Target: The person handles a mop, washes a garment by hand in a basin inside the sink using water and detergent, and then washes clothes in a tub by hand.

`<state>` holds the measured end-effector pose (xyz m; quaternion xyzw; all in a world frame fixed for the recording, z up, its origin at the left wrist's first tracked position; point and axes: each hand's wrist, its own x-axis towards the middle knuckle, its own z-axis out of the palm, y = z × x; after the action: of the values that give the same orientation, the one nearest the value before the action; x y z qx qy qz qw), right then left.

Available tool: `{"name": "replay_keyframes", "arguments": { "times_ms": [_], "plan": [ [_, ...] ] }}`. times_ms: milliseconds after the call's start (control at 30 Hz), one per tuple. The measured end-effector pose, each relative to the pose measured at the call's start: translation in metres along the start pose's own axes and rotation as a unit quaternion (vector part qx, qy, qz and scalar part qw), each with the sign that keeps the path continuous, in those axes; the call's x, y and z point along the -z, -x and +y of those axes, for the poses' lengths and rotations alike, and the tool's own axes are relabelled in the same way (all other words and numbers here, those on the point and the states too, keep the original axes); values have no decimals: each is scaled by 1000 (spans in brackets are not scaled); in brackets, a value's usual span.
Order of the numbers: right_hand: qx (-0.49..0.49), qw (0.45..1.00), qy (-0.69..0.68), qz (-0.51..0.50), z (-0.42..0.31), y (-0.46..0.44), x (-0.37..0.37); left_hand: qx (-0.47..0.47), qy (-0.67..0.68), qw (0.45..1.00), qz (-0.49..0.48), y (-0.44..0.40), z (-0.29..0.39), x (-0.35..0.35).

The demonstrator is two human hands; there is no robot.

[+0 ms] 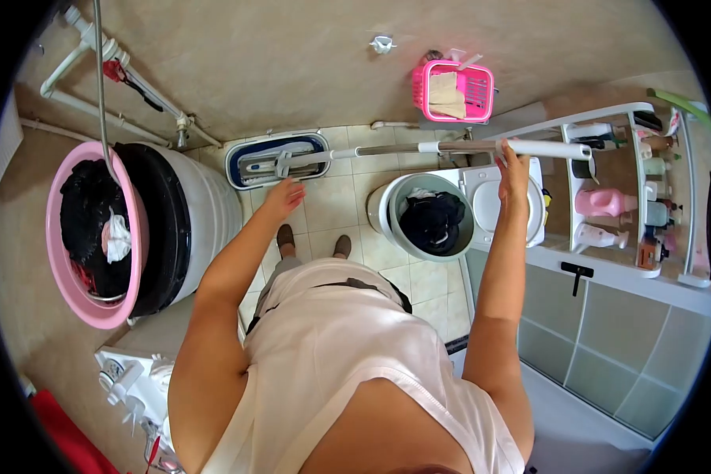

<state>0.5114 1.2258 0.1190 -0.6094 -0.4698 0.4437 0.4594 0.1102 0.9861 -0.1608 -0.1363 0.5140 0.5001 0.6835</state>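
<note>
From the head cam, it looks like the mop [395, 148] is mid-rinse or being parked, as its head end sits in or right over the bucket [237, 154] and its handle runs off to the bucket's right. The right hand [513, 170] has the handle well to the right of the bucket, fingers seemingly curled round it, though the handle hides part of the grip. The left hand [287, 199] is free, fingers loosely spread, just beside the bucket's near edge and, as far as I can tell, not touching anything. IMO the next move calls for keeping that handle steady and lining up the head with the bucket before any push or lift. Stuff to watch: the pail [466, 243] of dark clothes [432, 223] right of the bucket, close under the handle, with the toilet lid [490, 207] beyond it. Farther right, the handle's tip overlaps the shelf [573, 229] and its bottles; can't tell if they touch. Left of the bucket there's a barrel [213, 193] and a pink tub [58, 265] of laundry, so not much swing room there either.
</note>
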Motion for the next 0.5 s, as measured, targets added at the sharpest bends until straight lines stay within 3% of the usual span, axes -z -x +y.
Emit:
{"name": "replay_keyframes", "arguments": {
  "times_ms": [133,200,333,500],
  "plan": [
    [45,993,96,-51,-44,-3,-52,-4,43,996,84,13,0,77],
    [67,993,64,-75,-56,-22,-81,-12,59,994,93,24,0,100],
    [21,987,-75,-144,-65,-86,-127,-26,87,992,90,35,-4,129],
    [-5,980,-137,-145,-57,-149,-163,-49,102,989,91,56,-4,146]
  ]
}}
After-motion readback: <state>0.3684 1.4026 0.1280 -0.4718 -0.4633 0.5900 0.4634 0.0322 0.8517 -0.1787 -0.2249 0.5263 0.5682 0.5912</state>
